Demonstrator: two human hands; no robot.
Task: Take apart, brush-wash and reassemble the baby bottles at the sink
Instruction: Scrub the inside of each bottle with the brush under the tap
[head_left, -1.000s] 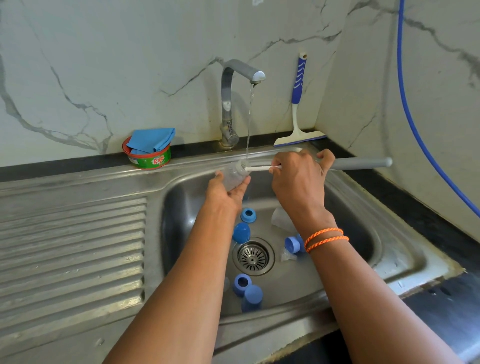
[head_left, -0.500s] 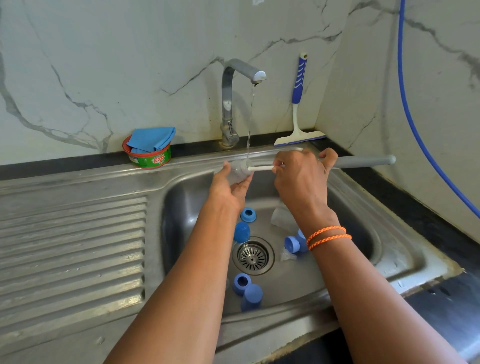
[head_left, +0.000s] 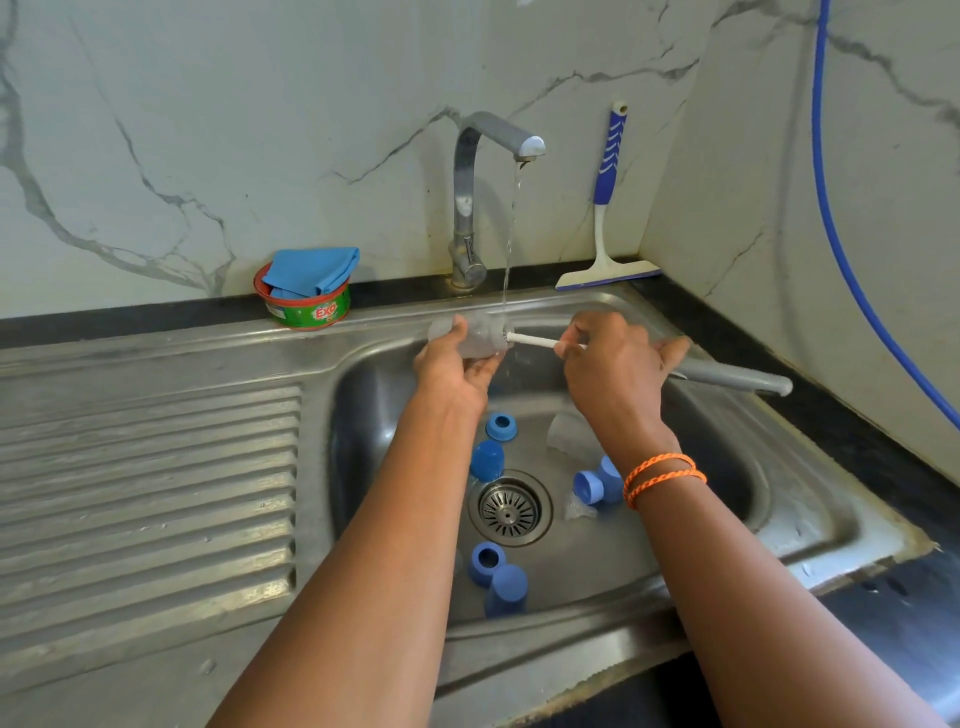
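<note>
My left hand (head_left: 451, 370) grips a clear baby bottle (head_left: 470, 336) lying on its side over the sink, its mouth under the tap's thin water stream. My right hand (head_left: 613, 371) holds the bottle brush, whose white stem (head_left: 532, 341) goes into the bottle's mouth and whose grey handle (head_left: 737, 378) sticks out to the right. Several blue caps and collars (head_left: 488, 460) lie around the drain (head_left: 510, 508). Another clear bottle (head_left: 570, 435) lies in the sink behind my right wrist.
The steel sink (head_left: 810, 512) has a ribbed drainboard (head_left: 145, 499) on the left. A running tap (head_left: 480, 202) stands at the back. A soap tub with a blue cloth (head_left: 306, 291), a squeegee (head_left: 608, 208) and a blue hose (head_left: 841, 249) line the wall.
Both hands have lifted the bottle and brush slightly up and to the left, keeping the bottle's mouth under the stream. The brush handle now slopes down to the right.
</note>
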